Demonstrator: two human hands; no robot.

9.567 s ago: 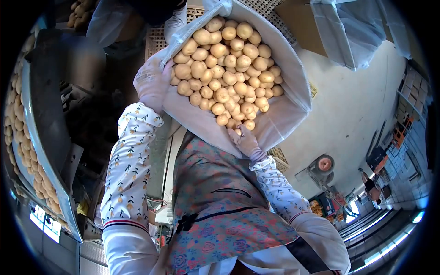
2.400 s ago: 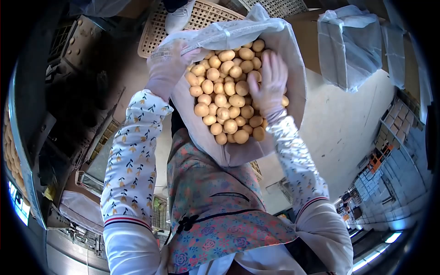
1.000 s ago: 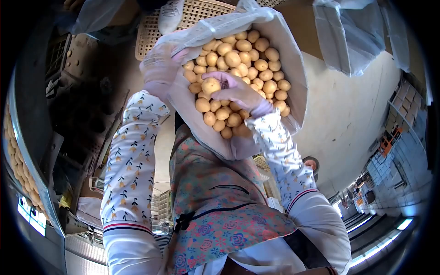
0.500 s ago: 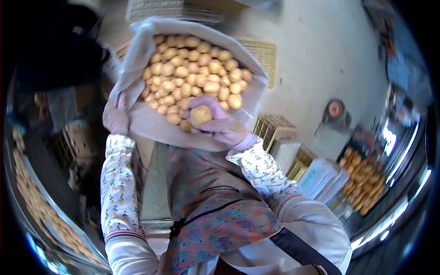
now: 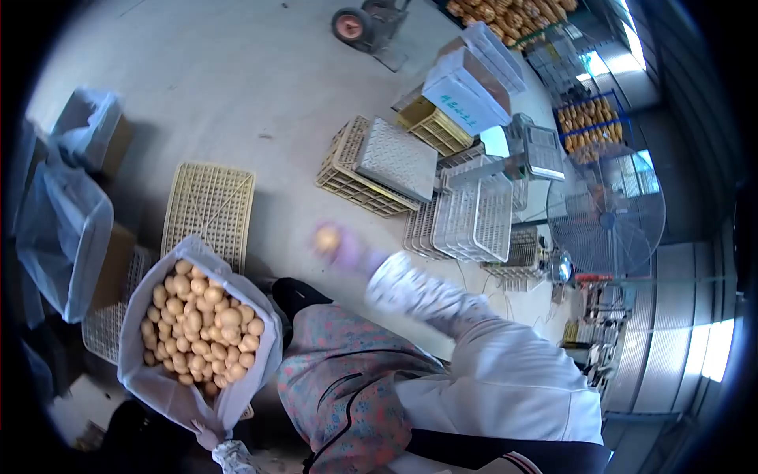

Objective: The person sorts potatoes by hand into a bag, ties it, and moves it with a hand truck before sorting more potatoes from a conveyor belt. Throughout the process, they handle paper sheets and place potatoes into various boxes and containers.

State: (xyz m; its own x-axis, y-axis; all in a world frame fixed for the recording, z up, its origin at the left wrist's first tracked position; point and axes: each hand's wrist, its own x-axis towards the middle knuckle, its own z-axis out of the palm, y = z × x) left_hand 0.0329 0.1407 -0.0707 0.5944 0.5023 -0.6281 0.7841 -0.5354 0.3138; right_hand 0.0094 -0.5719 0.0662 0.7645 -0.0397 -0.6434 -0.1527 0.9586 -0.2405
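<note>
My right hand [image 5: 347, 251], in a purple glove and blurred by motion, holds a round yellowish potato [image 5: 327, 238] out over the floor, away from the box. At the lower left stands a box lined with a white plastic bag [image 5: 264, 316], full of potatoes [image 5: 201, 324]. My left hand [image 5: 207, 436] is at the near edge of this liner, small at the bottom of the view, with its fingers against the plastic. What the fingers do there is too small to tell.
A yellow crate [image 5: 209, 207] lies beyond the box. More lined boxes [image 5: 69, 229] stand at the left. Stacked crates with a metal platform [image 5: 397, 158], a white crate [image 5: 474, 213], a white carton [image 5: 467, 91], a large fan [image 5: 606, 221] and a wheeled cart [image 5: 353, 28] are farther off.
The view has swung to the right, and the box now appears at the lower left. My right hand has moved away from the box with the potato still in its fingers.
</note>
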